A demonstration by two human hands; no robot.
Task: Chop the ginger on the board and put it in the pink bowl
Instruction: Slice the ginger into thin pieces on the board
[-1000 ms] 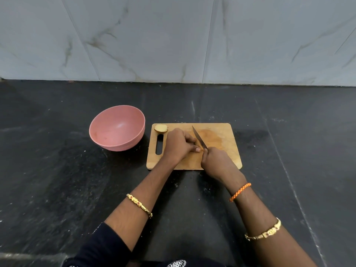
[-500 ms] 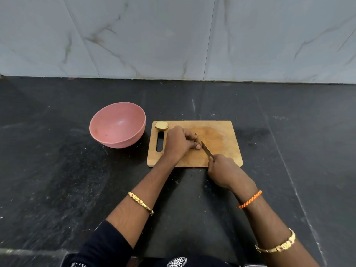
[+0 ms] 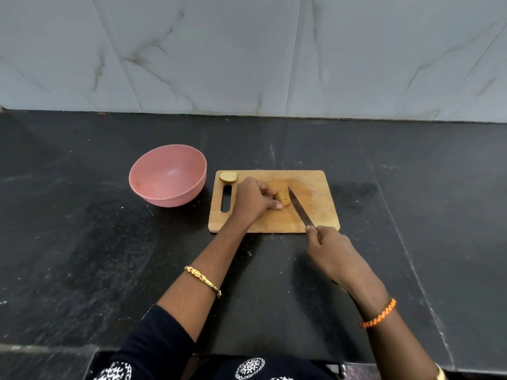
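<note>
A wooden cutting board lies on the black counter. My left hand holds a piece of ginger down on the board's middle, with most of the piece hidden under my fingers. My right hand grips the handle of a knife off the board's near edge. Its blade slants up across the board, and the tip lies just right of the ginger. A second cut piece of ginger sits at the board's far left corner. The pink bowl stands empty just left of the board.
The dark stone counter stretches to both sides and ends at a marble-patterned wall behind. The counter's front edge runs near my body at the bottom of the view.
My right hand has drawn the knife back toward me and to the right, so more of the blade shows. The ginger under my left hand is now partly visible.
</note>
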